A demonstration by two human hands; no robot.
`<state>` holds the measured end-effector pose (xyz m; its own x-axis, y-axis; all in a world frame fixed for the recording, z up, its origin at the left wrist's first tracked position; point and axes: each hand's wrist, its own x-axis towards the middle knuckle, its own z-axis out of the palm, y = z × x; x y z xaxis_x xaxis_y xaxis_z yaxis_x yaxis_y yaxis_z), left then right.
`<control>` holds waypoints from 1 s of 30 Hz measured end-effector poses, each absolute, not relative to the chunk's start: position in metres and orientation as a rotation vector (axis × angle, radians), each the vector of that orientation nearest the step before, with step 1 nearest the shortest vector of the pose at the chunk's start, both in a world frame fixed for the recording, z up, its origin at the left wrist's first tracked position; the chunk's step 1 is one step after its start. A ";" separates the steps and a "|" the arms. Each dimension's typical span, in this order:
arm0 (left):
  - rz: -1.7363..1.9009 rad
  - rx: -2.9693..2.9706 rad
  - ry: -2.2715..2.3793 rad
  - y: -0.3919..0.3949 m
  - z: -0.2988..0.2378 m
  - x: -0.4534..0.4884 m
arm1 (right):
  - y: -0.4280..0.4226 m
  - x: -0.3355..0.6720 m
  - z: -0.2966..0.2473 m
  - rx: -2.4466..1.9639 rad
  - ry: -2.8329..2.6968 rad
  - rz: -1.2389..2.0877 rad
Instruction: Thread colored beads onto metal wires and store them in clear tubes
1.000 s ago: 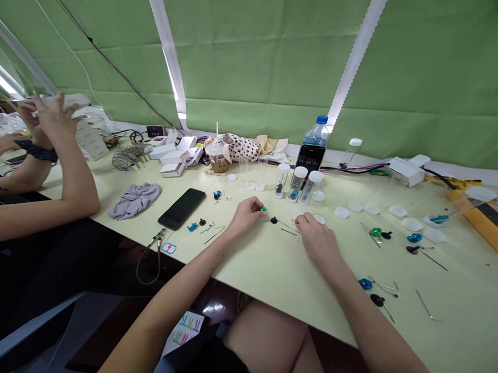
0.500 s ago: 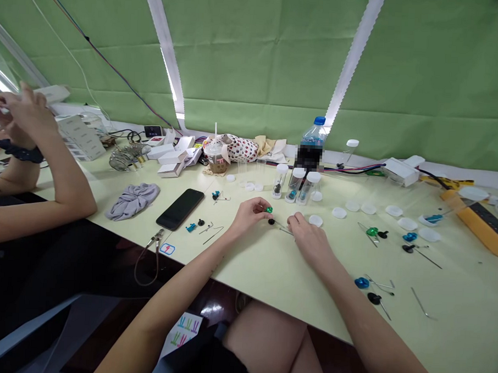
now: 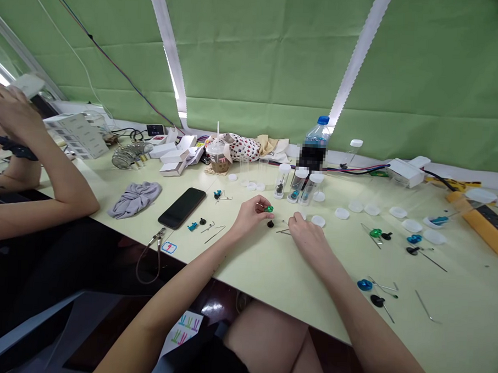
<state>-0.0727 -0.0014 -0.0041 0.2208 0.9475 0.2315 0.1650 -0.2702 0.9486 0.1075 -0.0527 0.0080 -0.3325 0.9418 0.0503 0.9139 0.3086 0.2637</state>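
Note:
My left hand (image 3: 250, 213) pinches a small green knob (image 3: 269, 209) just above the pale yellow table (image 3: 270, 270). My right hand (image 3: 307, 234) lies close to its right, fingers curled down onto a thin metal pin (image 3: 283, 230) beside a small black knob (image 3: 270, 224). A white cap (image 3: 318, 221) sits just past my right knuckles. Three capped clear vials (image 3: 297, 184) stand behind both hands.
A black phone (image 3: 182, 207) and grey cloth (image 3: 135, 198) lie to the left. More knobs, pins and white caps (image 3: 412, 225) are scattered on the right, near a yellow tool (image 3: 484, 224). A water bottle (image 3: 316, 140) stands at the back. Another person's arms (image 3: 39, 166) are at far left.
My right hand slid left off the white cap toward the black knob and pin. My left hand lifted the green knob slightly. The person at left raised their hands.

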 end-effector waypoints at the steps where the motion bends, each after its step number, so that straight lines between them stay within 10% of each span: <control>1: 1.136 1.602 1.064 -0.001 -0.005 -0.073 | -0.053 0.107 0.008 1.742 2.448 0.371; 20: 1.084 1.478 0.923 -0.007 0.002 -0.074 | -0.054 0.118 0.012 1.559 2.667 0.384; 30: 0.359 1.409 0.476 -0.021 0.018 -0.080 | -0.057 0.121 0.002 1.780 2.739 0.366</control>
<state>-0.0802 -0.0215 0.0177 0.8545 0.5090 -0.1039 0.0407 0.1338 0.9902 0.1209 -0.0565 0.0022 -0.4063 0.8816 0.2404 0.9138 0.3921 0.1063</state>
